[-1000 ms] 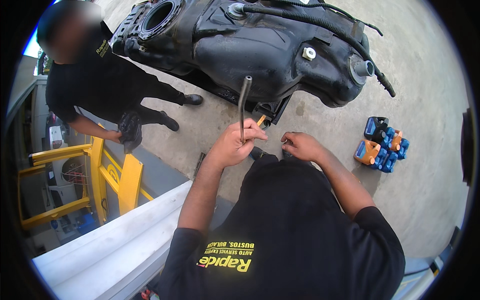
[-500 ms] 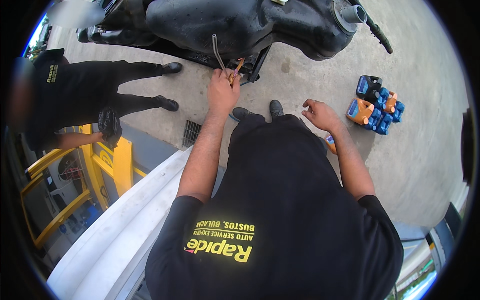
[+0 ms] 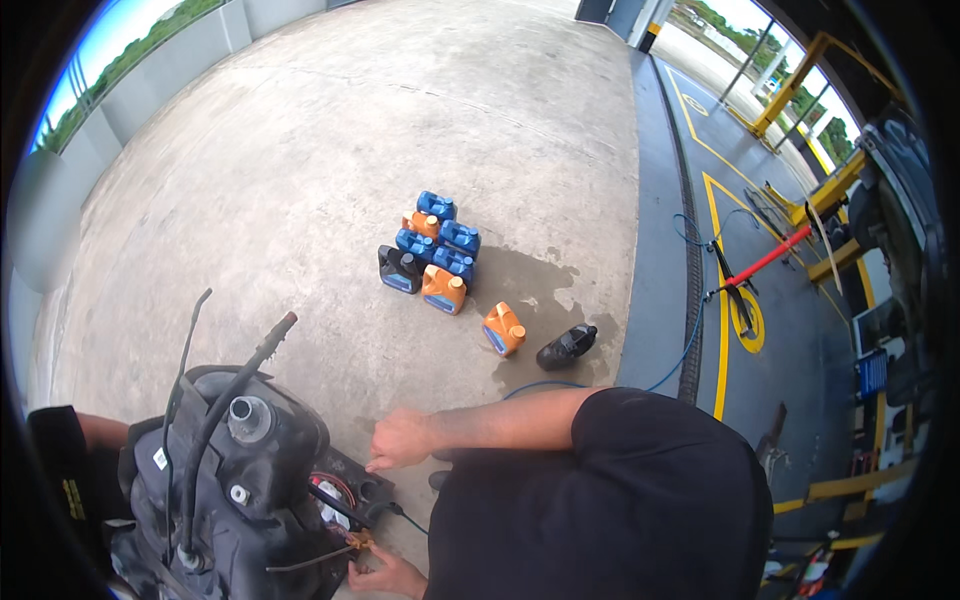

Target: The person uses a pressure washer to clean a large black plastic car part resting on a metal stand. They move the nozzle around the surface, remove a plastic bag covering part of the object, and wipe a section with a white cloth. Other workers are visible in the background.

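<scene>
At the lower edge, my left hand point(image 3: 388, 577) is closed around the orange-brown end of a thin bent metal tube point(image 3: 300, 562), beside the black plastic tank point(image 3: 235, 500). The fingers partly hide how it is gripped. My right hand point(image 3: 402, 438) hovers just beyond the tank's near side, slightly blurred, its fingers loosely bent and nothing seen in them. Between the hands and the tank, a black stand point(image 3: 372, 492) holds red wire and a white item. The tank has a grey filler neck point(image 3: 250, 418) and black hoses point(image 3: 215, 430).
Several blue, orange and black jugs point(image 3: 443, 290) stand grouped on the concrete. A separate orange jug point(image 3: 503, 328) and a black bottle point(image 3: 567, 347) stand nearer. A blue hose point(image 3: 660, 378) crosses the floor. Another person's dark sleeve point(image 3: 60, 455) shows behind the tank.
My view has swung right, so the tank now sits at lower left and the jugs near the middle. My right hand has moved closer to the tank; the left still holds the tube.
</scene>
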Available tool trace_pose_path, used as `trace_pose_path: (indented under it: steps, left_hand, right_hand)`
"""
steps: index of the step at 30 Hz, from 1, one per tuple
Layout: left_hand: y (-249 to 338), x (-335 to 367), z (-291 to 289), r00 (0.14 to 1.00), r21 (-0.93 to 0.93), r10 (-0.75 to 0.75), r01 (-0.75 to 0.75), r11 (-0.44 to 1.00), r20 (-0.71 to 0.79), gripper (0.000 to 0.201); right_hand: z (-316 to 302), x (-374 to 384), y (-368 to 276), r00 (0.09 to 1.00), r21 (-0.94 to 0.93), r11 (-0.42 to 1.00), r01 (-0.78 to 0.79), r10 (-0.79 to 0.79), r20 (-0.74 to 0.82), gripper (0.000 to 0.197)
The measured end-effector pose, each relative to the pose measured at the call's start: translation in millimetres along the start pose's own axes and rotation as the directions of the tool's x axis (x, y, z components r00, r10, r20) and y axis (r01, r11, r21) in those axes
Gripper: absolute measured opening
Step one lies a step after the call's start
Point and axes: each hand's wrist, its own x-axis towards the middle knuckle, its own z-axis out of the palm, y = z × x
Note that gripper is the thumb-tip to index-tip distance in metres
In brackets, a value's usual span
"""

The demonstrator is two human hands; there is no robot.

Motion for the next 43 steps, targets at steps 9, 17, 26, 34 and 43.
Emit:
trace_pose_path:
  steps: [9,17,26,34,43]
  left_hand:
    - [227.2,104.3,37.7,0.656,-0.658,0.755,-0.569,0.492,-0.003,0.074]
    - [382.3,113.3,245.8,0.062,-0.613,0.917,-0.726,0.312,0.393,0.071]
    - [649.6,51.1,335.8,0.108,-0.482,0.58,0.688,0.543,0.808,0.064]
    - [766.5,-46.2,327.3,-0.646,-0.522,0.757,0.615,0.591,0.096,0.047]
    - [730.1,-170.7,480.6,-0.911,-0.921,0.153,-0.388,-0.01,0.382,0.042]
  right_hand:
    - [16.2,-77.7,86.8,0.91,0.873,0.408,-0.266,0.406,0.088,0.072]
    - [-96.3,-185.6,189.6,0.844,0.563,-0.632,0.532,0.343,-0.413,0.096]
    - [-180.1,-277.3,299.5,0.368,0.604,0.674,0.425,0.481,-0.796,0.092]
    - [-57.9,-413.4,394.5,-0.177,0.959,0.229,0.166,0.964,-0.199,0.05]
    - [258.6,-346.4,140.5,-0.684,0.862,-0.354,0.364,0.526,0.505,0.047]
